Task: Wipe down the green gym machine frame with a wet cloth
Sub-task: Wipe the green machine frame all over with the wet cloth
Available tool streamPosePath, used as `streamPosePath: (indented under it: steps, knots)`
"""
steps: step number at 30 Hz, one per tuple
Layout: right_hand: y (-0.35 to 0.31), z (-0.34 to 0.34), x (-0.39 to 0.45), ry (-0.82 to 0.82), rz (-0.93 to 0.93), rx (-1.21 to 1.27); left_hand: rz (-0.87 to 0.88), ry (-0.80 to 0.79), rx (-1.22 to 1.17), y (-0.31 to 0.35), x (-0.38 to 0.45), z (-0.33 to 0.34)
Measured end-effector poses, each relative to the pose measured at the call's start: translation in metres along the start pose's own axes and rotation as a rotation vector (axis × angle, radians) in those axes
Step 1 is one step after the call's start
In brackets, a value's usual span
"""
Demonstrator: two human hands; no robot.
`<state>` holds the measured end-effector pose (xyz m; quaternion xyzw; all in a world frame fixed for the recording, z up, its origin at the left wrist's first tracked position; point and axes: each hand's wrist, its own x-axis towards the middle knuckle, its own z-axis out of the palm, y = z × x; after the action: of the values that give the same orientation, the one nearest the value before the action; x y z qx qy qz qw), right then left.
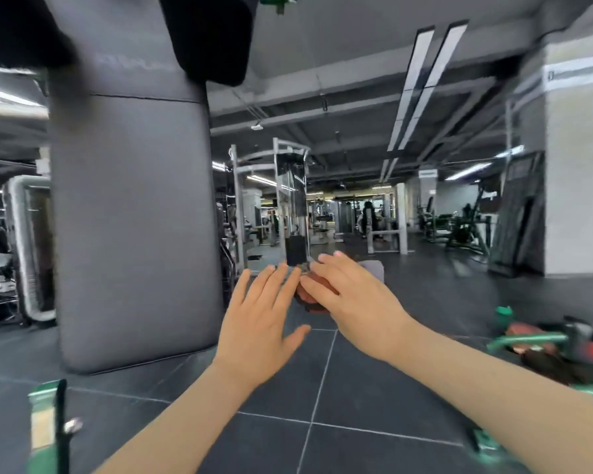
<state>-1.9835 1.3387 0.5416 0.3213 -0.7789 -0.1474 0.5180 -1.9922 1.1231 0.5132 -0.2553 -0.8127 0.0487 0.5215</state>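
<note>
Blurred head view inside a gym. Left hand (261,323) and right hand (353,295) stretched forward side by side, fingers straight and slightly spread, fingertips nearly touching. Between and under them a reddish-brown cloth (314,297), partly hidden; whether gripped, impossible to tell. Green machine frame (45,429) only at the edges: a bar at lower left, another bar (524,340) at right. Large grey upright pad (131,217) at left, faint lettering near its top too smeared to read. Dark tiled floor (322,388) below.
</note>
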Motion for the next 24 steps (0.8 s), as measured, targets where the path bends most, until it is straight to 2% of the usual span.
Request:
streamPosePath:
  steps: [6,11,15,22,24]
  knots:
    - [-0.004,0.033,-0.112,-0.176,0.110,0.006,0.024,-0.066,-0.219,0.088,-0.041,0.090]
    - [-0.033,0.072,-0.199,-0.189,0.287,0.073,0.052,-0.113,-0.388,0.146,-0.084,0.157]
    - [-0.070,0.106,-0.253,-0.243,0.468,0.129,0.071,-0.205,-0.490,0.171,-0.130,0.208]
    - [-0.129,0.169,-0.332,-0.312,0.580,0.176,0.113,-0.314,-0.593,0.201,-0.212,0.289]
    - [-0.146,0.185,-0.354,-0.382,0.641,0.198,0.104,-0.356,-0.621,0.210,-0.233,0.307]
